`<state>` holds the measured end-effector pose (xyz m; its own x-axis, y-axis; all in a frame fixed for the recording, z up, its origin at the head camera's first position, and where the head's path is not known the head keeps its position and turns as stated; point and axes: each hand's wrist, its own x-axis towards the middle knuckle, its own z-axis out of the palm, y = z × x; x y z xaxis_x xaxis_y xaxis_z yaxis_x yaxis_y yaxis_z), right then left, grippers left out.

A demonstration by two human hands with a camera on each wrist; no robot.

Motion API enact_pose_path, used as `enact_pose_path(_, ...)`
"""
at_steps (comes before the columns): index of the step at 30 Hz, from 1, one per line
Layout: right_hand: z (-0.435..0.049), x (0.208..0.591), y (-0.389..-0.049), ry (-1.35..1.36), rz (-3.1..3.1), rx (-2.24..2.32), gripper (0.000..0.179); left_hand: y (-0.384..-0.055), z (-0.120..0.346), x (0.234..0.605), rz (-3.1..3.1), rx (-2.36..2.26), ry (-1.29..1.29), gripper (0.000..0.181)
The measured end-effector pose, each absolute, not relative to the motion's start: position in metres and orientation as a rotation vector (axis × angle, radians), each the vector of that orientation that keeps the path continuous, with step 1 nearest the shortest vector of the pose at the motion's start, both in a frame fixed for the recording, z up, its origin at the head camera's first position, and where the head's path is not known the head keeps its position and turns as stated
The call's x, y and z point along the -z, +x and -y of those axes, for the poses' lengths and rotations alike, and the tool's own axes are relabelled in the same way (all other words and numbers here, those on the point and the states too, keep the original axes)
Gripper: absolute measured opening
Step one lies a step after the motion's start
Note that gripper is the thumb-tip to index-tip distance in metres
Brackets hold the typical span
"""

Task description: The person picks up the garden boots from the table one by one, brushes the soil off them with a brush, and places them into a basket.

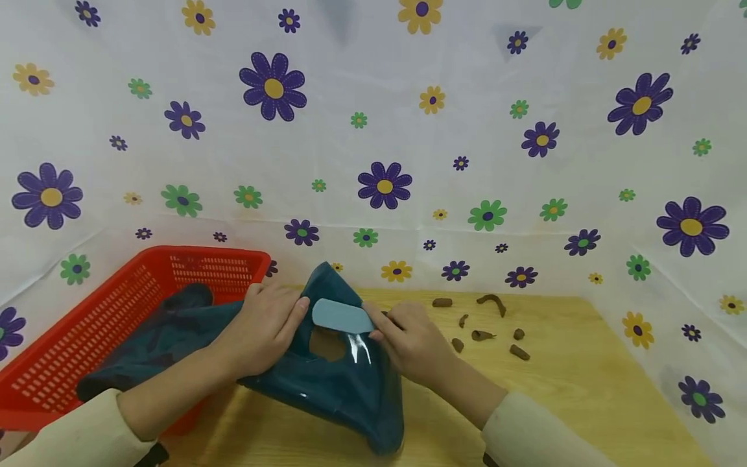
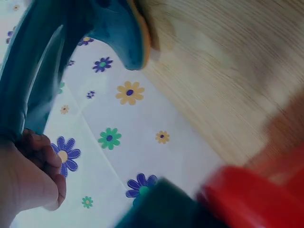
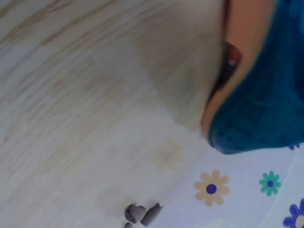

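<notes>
A glossy teal rubber boot with a tan sole edge is held up over the table, tilted. My left hand grips its upper part, fingers curled at the teal rubber in the left wrist view. My right hand pinches the right end of a light blue, flat, round-ended piece, which lies against the boot; I cannot tell what kind of thing it is. Below that piece a tan patch shows. In the right wrist view the boot's toe end appears, while the right hand itself is out of that frame.
Left of the boot stands a red plastic basket with perforated walls, and a second teal boot lies in it. Several brown lumps and curled pieces are scattered on the wooden table. A flowered cloth rises behind.
</notes>
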<state>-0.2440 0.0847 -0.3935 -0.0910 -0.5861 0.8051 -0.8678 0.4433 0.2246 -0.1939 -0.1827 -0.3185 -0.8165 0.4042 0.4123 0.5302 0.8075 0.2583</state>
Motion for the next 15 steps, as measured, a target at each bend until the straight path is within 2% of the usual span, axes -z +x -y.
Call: enact_pose_path(15,-0.093,0.403,-0.245,1.478,1.679,-0.338,0.042,-0.196,0.178,0.317,2.640,0.523,-0.707,0.027)
